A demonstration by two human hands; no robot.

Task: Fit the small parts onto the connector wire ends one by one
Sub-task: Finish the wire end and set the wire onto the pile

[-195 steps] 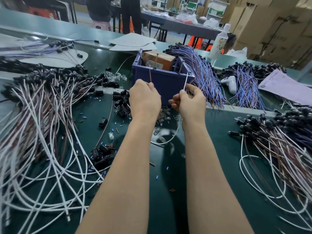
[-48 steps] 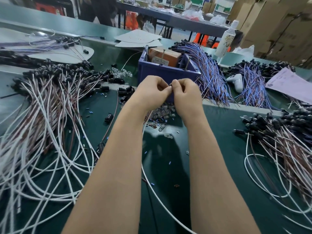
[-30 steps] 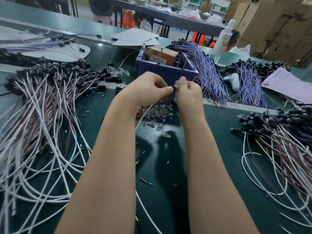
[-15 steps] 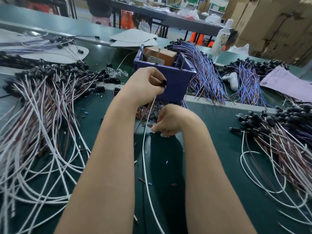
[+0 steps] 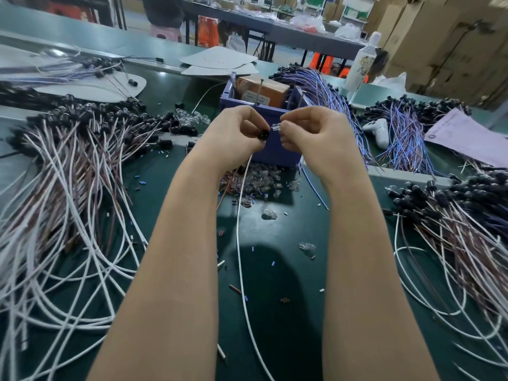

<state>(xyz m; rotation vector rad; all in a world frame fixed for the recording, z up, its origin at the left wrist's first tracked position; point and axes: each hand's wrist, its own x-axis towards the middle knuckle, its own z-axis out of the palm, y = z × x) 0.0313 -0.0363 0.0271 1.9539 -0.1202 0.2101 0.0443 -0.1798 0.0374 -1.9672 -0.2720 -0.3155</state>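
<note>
Brings the right hand (image 5: 316, 136) back up from the heap of small clear plastic parts (image 5: 258, 180) in the middle, now pinching one clear part (image 5: 275, 127). Pinches with the left hand (image 5: 236, 133) the round black connector end (image 5: 264, 134) of a long white wire (image 5: 240, 229), just left of that part, not yet joined. Looks ready for pushing the part on. Underneath, a dark green table mat (image 5: 275, 270), white and brown wire bundles (image 5: 68, 174) at both sides, a blue plastic bin (image 5: 275, 154) behind, cardboard boxes (image 5: 453, 37) far right.
</note>
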